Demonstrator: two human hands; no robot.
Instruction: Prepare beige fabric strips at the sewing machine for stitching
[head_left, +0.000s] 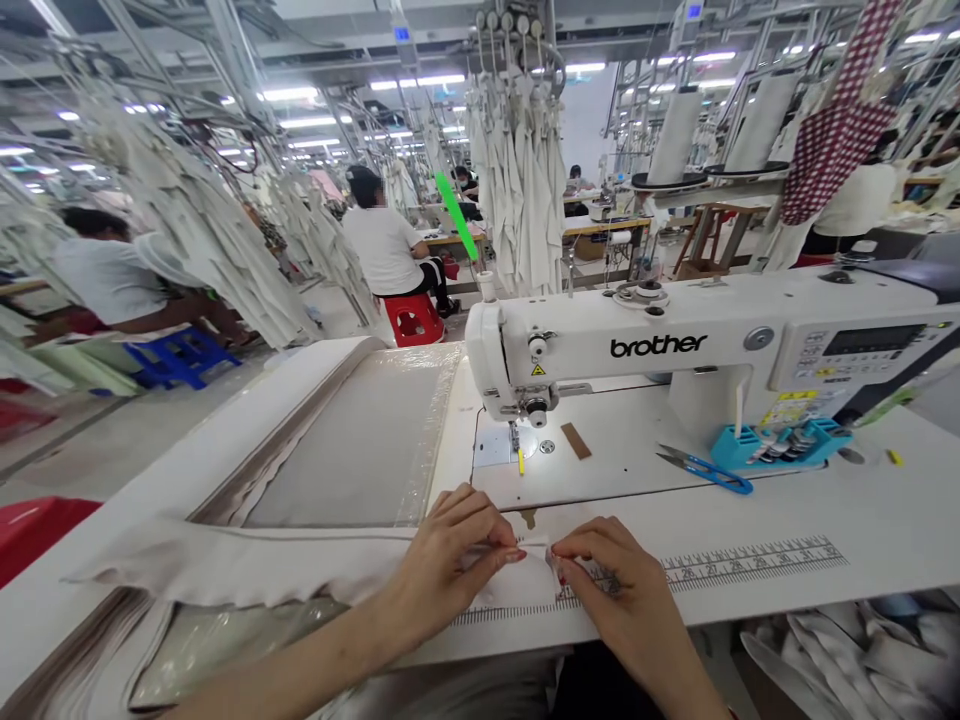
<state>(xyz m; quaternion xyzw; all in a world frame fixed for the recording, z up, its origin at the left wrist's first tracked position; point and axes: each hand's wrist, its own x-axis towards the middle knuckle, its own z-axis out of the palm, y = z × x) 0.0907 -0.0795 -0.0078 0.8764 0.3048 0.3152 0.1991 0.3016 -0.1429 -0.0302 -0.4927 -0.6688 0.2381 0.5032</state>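
Both hands, left hand (457, 545) and right hand (600, 575), pinch the end of a pale fabric strip (247, 565) on the tabletop (750, 520) before the sewing machine (675, 350); a loose pinch could let the fold slip askew.

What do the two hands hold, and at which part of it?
Both hands pinch the near end of a long strip of white fabric: the left hand and the right hand grip its end edge with the fingertips, over the ruler printed on the table.

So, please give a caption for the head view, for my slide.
Both hands, left hand and right hand, pinch a pale fabric strip before a sewing machine.
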